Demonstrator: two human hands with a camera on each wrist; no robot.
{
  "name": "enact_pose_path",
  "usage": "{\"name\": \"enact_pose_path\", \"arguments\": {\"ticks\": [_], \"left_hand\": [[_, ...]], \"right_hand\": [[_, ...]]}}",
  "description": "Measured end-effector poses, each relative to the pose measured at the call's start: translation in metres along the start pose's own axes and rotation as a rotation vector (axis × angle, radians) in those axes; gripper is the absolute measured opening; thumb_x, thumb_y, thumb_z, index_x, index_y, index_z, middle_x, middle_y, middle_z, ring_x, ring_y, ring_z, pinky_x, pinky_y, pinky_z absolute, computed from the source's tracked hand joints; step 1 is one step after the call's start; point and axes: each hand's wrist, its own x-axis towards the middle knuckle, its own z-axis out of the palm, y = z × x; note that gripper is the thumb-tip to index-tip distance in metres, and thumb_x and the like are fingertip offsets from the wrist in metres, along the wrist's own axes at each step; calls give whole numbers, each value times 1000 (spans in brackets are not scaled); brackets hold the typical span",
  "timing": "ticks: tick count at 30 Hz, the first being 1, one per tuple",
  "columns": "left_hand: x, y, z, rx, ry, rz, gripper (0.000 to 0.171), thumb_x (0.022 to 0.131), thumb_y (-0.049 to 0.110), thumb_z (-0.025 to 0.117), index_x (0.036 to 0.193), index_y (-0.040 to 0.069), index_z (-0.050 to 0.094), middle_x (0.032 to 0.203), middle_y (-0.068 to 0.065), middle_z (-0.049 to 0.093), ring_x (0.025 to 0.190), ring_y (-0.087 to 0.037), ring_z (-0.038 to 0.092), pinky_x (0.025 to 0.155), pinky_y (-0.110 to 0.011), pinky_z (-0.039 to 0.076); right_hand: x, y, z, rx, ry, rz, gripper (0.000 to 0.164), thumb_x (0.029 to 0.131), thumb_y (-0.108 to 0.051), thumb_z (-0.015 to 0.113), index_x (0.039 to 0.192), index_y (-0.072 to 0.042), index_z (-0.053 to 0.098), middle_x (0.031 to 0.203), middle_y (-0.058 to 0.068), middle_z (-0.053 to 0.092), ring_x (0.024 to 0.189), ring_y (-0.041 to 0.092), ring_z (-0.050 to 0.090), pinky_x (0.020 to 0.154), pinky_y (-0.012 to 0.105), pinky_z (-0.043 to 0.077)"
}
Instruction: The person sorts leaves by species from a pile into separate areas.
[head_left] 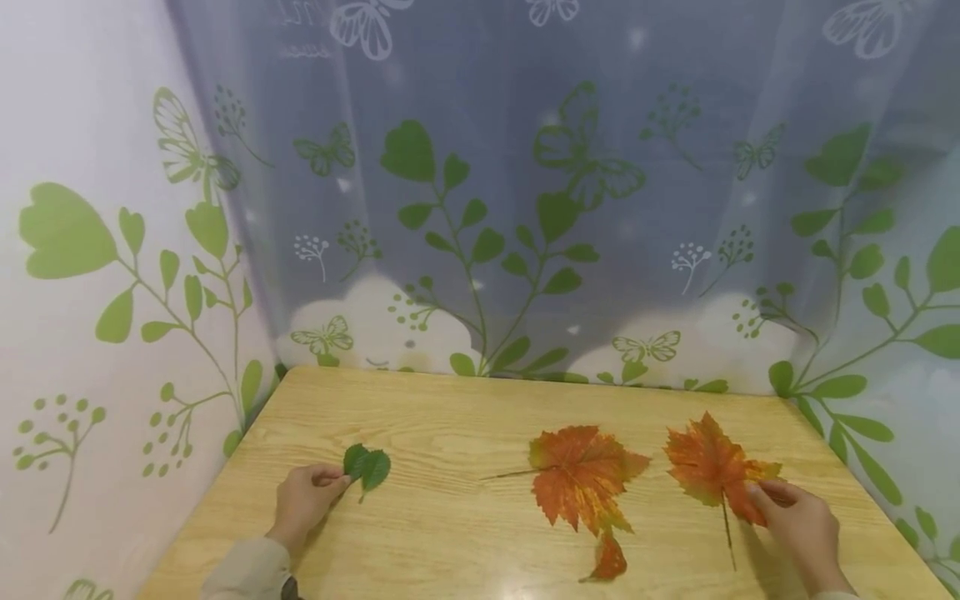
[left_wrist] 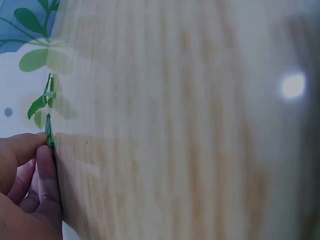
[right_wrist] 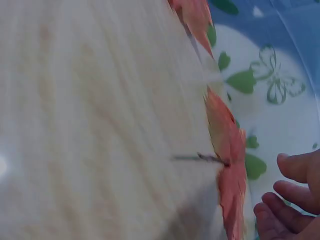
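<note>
In the head view my left hand pinches a small green artificial leaf sprig by its left side, low over the wooden table. The left wrist view shows the green leaf edge-on between thumb and forefinger. My right hand is at the right edge of an orange-red maple leaf, whose dark stem points toward me. In the right wrist view the right fingers are loosely bent, with a gap between them and that maple leaf.
A second orange maple leaf lies right of the table's middle, stem to the left. Below it is a small reddish leaf. The wooden table meets a curtain printed with plants and butterflies at the back.
</note>
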Motion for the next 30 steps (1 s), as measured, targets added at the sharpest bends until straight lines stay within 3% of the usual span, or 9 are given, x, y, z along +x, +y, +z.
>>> {"name": "enact_pose_path", "arguments": {"ticks": [8, 15, 22, 30], "left_hand": [[1, -3, 1, 6, 6, -1, 20, 84, 20, 73, 93, 2, 73, 82, -6, 72, 80, -22, 65, 80, -49, 48], [1, -3, 1, -4, -2, -7, 21, 84, 21, 74, 94, 2, 73, 81, -4, 71, 77, -20, 65, 77, -46, 50], [0, -1, 0, 1, -2, -12, 21, 84, 21, 73, 94, 2, 72, 80, -3, 71, 77, -19, 64, 77, -44, 49], [-1, 1, -1, 1, 2, -15, 21, 84, 19, 73, 94, 1, 72, 79, -3, 70, 76, -18, 63, 75, -43, 49]], "right_hand": [[-27, -6, 21, -46, -135, -44, 59, 89, -43, 64, 114, 11, 62, 96, 18, 71, 89, 36, 66, 78, 51, 49], [-29, -6, 28, -95, -161, -44, 39, 85, -27, 70, 101, 9, 68, 80, 7, 70, 70, 18, 62, 61, 36, 48], [-26, -8, 21, -144, -170, -86, 22, 83, -16, 69, 94, 3, 72, 91, 21, 70, 89, 44, 62, 67, 47, 49], [-13, -4, 5, -181, -179, -69, 21, 83, -15, 67, 92, 3, 73, 93, 25, 69, 89, 47, 61, 61, 44, 48]]}}
